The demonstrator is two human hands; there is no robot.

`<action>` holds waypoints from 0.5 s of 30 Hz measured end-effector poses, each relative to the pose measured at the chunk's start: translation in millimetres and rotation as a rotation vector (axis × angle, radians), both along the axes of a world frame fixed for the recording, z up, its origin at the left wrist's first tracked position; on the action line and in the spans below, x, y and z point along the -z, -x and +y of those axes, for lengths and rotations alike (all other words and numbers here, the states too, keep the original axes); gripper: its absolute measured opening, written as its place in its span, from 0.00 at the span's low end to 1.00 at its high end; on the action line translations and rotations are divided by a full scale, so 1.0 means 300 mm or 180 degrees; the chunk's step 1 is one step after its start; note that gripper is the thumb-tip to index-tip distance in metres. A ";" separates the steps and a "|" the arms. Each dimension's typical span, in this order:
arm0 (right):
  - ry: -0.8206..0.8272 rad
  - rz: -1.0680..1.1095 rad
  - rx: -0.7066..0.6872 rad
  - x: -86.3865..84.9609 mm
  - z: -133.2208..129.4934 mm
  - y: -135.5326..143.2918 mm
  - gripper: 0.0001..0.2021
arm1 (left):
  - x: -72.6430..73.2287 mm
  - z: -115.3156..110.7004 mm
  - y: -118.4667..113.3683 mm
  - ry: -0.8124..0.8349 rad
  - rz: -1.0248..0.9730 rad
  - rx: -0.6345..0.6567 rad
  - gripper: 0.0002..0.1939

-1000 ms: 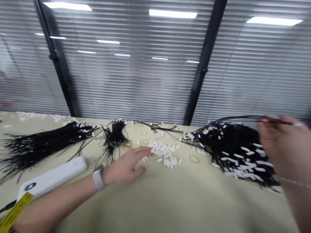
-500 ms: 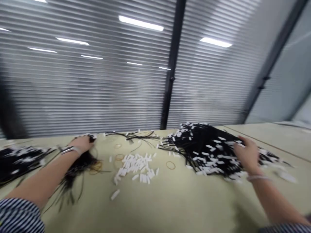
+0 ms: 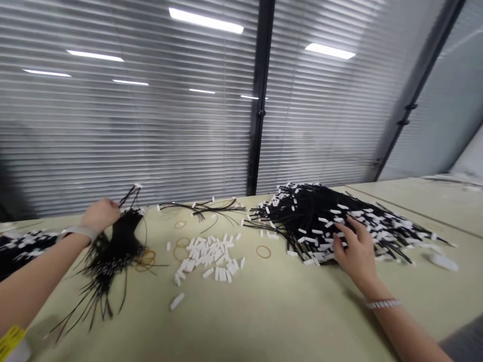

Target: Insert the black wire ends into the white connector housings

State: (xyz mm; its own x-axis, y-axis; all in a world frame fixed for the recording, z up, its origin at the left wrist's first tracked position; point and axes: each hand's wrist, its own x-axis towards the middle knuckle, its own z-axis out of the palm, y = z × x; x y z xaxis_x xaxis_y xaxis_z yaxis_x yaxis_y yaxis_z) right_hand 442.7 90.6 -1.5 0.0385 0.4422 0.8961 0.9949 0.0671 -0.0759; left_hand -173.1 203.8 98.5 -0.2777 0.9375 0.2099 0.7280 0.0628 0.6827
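Observation:
My left hand [image 3: 101, 215] is closed, fingertips pinched on a few thin black cords [image 3: 127, 197] that have white tips. Below and beside it lies a dense bundle of black strands [image 3: 124, 239], its loose ends fanned out toward me. My right hand [image 3: 354, 249] has its fingers apart at the near edge of a wide pile of black cords [image 3: 313, 208] with many white end pieces. Its fingertips touch or hover just above the white ends; I cannot tell which. Between the hands sits a heap of small white pieces [image 3: 207, 252].
Several tan rubber bands, including one loop [image 3: 263, 251], lie around the heap. Loose cords [image 3: 211, 207] stretch along the table's back edge. More white-tipped cords [image 3: 26, 244] are at far left, and a white oval object [image 3: 443, 261] is at right. A glass partition with blinds [image 3: 188, 146] stands behind.
My left hand has moved left off the bundle and now holds a few cords by it. The right hand has shifted left and toward me along the pile, its fingers spreading.

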 end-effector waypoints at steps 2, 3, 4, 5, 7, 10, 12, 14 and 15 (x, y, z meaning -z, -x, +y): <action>0.0022 -0.0178 -0.0202 -0.008 -0.001 0.022 0.14 | -0.039 -0.046 0.013 -0.0159 -0.0455 -0.0173 0.12; 0.0039 -0.0261 -0.0329 -0.012 0.001 0.035 0.14 | -0.056 -0.071 0.018 -0.0272 -0.0703 -0.0179 0.12; 0.0062 -0.0341 -0.0471 -0.016 0.006 0.051 0.14 | -0.072 -0.095 0.021 -0.0419 -0.0939 -0.0179 0.13; 0.0093 -0.0419 -0.0627 -0.021 0.014 0.070 0.14 | -0.087 -0.116 0.024 -0.0542 -0.1154 -0.0128 0.13; 0.0164 -0.0568 -0.0951 -0.034 0.038 0.124 0.14 | -0.117 -0.148 0.029 -0.0823 -0.1469 -0.0162 0.13; 0.0265 -0.0739 -0.1457 -0.070 0.067 0.258 0.13 | -0.165 -0.172 0.032 -0.1122 -0.1751 -0.0220 0.14; 0.0440 -0.0622 -0.1915 -0.111 0.067 0.382 0.13 | -0.196 -0.184 0.023 -0.1207 -0.1862 -0.0072 0.14; 0.0834 -0.0074 -0.2628 -0.164 0.051 0.521 0.12 | -0.223 -0.198 -0.002 -0.1223 -0.1912 0.0152 0.14; 0.0941 -0.0019 -0.2842 -0.195 0.043 0.593 0.12 | -0.233 -0.207 -0.022 -0.1217 -0.1912 0.0277 0.14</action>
State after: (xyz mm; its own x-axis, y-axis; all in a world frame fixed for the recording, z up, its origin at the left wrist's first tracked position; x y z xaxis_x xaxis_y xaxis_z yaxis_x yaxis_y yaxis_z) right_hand 264.8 103.4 56.9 -0.4290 0.5155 0.7418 0.5850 0.7843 -0.2067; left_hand -166.4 141.8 168.5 -0.3760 0.8529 0.3623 0.2110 -0.3019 0.9297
